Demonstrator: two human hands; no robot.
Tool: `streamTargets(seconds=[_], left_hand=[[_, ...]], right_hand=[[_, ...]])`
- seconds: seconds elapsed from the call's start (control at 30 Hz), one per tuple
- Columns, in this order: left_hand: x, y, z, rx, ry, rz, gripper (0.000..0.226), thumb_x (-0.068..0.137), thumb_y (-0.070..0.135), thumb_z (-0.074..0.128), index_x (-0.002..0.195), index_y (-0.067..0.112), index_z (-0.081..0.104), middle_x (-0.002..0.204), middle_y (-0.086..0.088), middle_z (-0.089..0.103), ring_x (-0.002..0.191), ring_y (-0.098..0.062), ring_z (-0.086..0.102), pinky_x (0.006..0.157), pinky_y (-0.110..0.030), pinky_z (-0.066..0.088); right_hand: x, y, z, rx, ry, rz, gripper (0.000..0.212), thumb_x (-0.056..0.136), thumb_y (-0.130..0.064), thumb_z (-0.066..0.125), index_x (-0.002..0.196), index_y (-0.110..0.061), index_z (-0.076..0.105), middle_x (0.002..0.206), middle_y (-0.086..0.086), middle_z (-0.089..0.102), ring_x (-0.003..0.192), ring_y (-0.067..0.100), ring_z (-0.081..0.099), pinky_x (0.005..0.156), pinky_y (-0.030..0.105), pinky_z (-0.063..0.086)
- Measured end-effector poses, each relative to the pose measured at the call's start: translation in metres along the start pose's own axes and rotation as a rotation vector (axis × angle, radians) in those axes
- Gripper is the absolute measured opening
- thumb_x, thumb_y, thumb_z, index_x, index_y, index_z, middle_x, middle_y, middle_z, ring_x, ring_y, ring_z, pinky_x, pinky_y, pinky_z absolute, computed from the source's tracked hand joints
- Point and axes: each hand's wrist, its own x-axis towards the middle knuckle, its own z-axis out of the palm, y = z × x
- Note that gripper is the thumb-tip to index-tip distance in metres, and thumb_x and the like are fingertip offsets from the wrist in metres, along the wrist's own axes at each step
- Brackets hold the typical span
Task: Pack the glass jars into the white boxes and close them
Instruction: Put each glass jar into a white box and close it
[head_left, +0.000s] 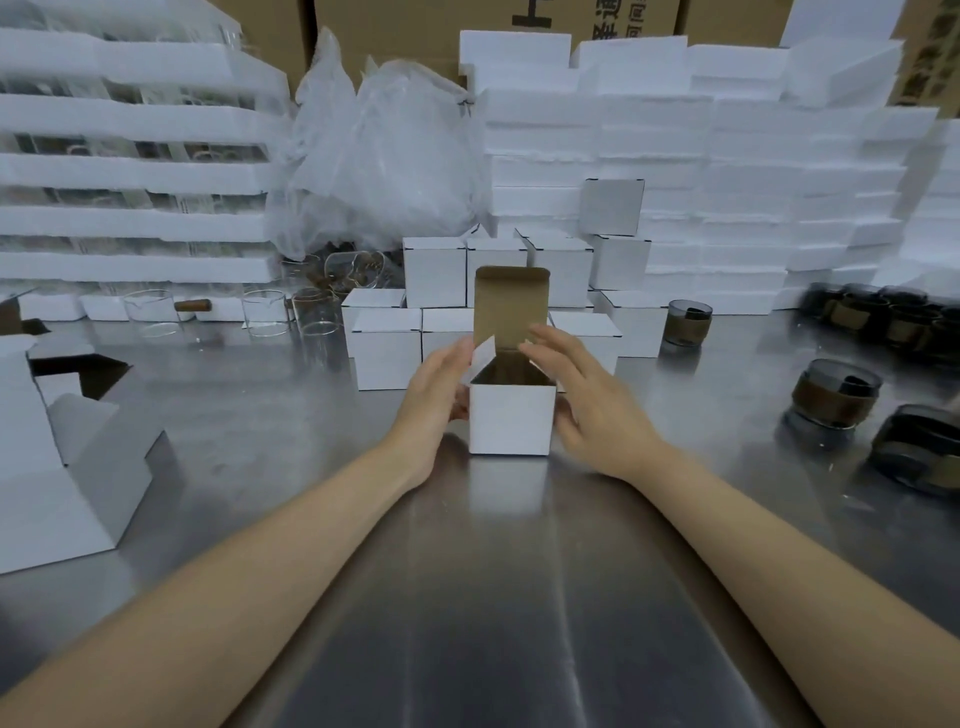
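Between the two grips stands a small white box (511, 421) on the shiny metal bench (493, 597). Its brown top flap (511, 304) sticks straight up, so the box is not closed. The left grip (439, 395) is released and lies on the box's left side, with straight fingers touching a little white side flap (484, 357). The right grip (587, 405) is released too, with straight fingers reaching over the box's right edge. Inside the box it is too dark to tell. Off to the right of the right grip sit dark glass jars (836, 392) with brown bands. Behind both grips stand closed white boxes (387, 353).
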Motion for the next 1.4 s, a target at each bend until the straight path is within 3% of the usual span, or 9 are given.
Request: streamTargets(seconds=[0.17,0.33,0.5,0.63,0.77,0.9,1.03,1.2,1.4], left_hand=[[-0.003,-0.006,0.001,0.188,-0.050,0.135,0.069,0.077,0.049,0.074,0.134,0.029,0.040,0.121,0.016,0.052,0.082,0.004,0.056,0.067,-0.005,0.043],[0.004,-0.008,-0.001,0.061,0.060,0.079,0.045,0.096,0.030,0.048,0.138,0.037,0.033,0.114,0.006,0.058,0.097,-0.006,0.058,0.098,-0.033,0.042],[0.009,-0.013,-0.001,0.065,-0.021,0.084,0.051,0.099,0.024,0.035,0.148,0.036,0.030,0.101,0.006,0.066,0.094,-0.012,0.060,0.091,-0.029,0.047],[0.004,-0.015,0.004,0.429,-0.145,0.067,0.081,0.086,0.077,0.016,0.152,0.031,0.022,0.152,-0.001,0.037,0.117,-0.011,0.053,0.095,-0.032,0.046],[-0.002,-0.010,0.005,0.530,-0.192,0.137,0.102,0.070,0.086,0.045,0.151,0.029,0.019,0.157,0.007,0.024,0.145,-0.011,0.020,0.120,-0.038,0.015],[-0.008,-0.012,0.004,0.480,-0.199,0.202,0.076,0.072,0.048,0.079,0.133,0.040,0.034,0.138,0.017,0.048,0.125,0.002,0.045,0.107,-0.026,0.036],[-0.007,-0.010,0.004,0.462,-0.212,0.207,0.068,0.075,0.042,0.078,0.127,0.042,0.035,0.135,0.018,0.050,0.121,0.004,0.048,0.106,-0.026,0.038],[-0.006,-0.010,0.003,0.474,-0.226,0.199,0.080,0.072,0.050,0.077,0.137,0.035,0.033,0.141,0.014,0.046,0.127,-0.003,0.045,0.112,-0.036,0.036],[-0.006,-0.009,0.004,0.476,-0.216,0.167,0.098,0.068,0.055,0.077,0.147,0.030,0.026,0.142,0.016,0.045,0.128,-0.004,0.045,0.111,-0.038,0.037]], right_hand=[[-0.001,0.007,0.004,0.098,0.128,0.094,0.067,0.078,0.004,0.063,0.139,-0.012,0.040,0.142,-0.003,0.046,0.122,0.015,0.051,0.085,0.044,0.053],[-0.001,0.013,0.005,0.093,0.119,0.296,0.042,0.083,-0.018,0.071,0.121,-0.020,0.052,0.122,-0.009,0.059,0.108,0.013,0.056,0.086,0.040,0.050],[-0.001,0.016,0.001,0.026,-0.086,0.363,0.054,0.093,-0.020,0.058,0.144,-0.024,0.042,0.128,0.001,0.061,0.115,0.023,0.055,0.093,0.039,0.047],[0.000,0.009,0.003,0.107,-0.363,0.318,0.080,0.091,0.004,0.041,0.154,-0.012,-0.007,0.154,0.006,0.032,0.138,0.024,0.033,0.113,0.029,0.026],[0.001,0.017,-0.004,-0.019,-0.404,0.310,0.088,0.082,0.011,0.039,0.154,-0.017,-0.003,0.157,0.009,0.023,0.141,0.029,0.026,0.114,0.027,0.020],[-0.005,0.032,-0.024,-0.235,-0.060,0.355,0.077,0.078,0.011,0.042,0.148,-0.022,0.037,0.137,0.006,0.055,0.124,0.032,0.046,0.098,0.037,0.039],[-0.024,0.063,-0.052,-0.511,0.356,0.763,0.067,0.076,0.006,0.049,0.140,-0.012,0.046,0.137,0.013,0.050,0.132,0.034,0.036,0.115,0.044,0.019],[-0.042,0.085,-0.065,-0.522,0.327,1.205,0.066,0.079,-0.008,0.054,0.142,-0.005,0.036,0.155,0.024,0.021,0.147,0.037,0.003,0.118,0.051,-0.010],[-0.041,0.090,-0.060,-0.404,0.305,1.200,0.065,0.081,-0.011,0.056,0.142,-0.003,0.035,0.142,0.029,0.033,0.138,0.040,0.019,0.119,0.049,-0.001]])
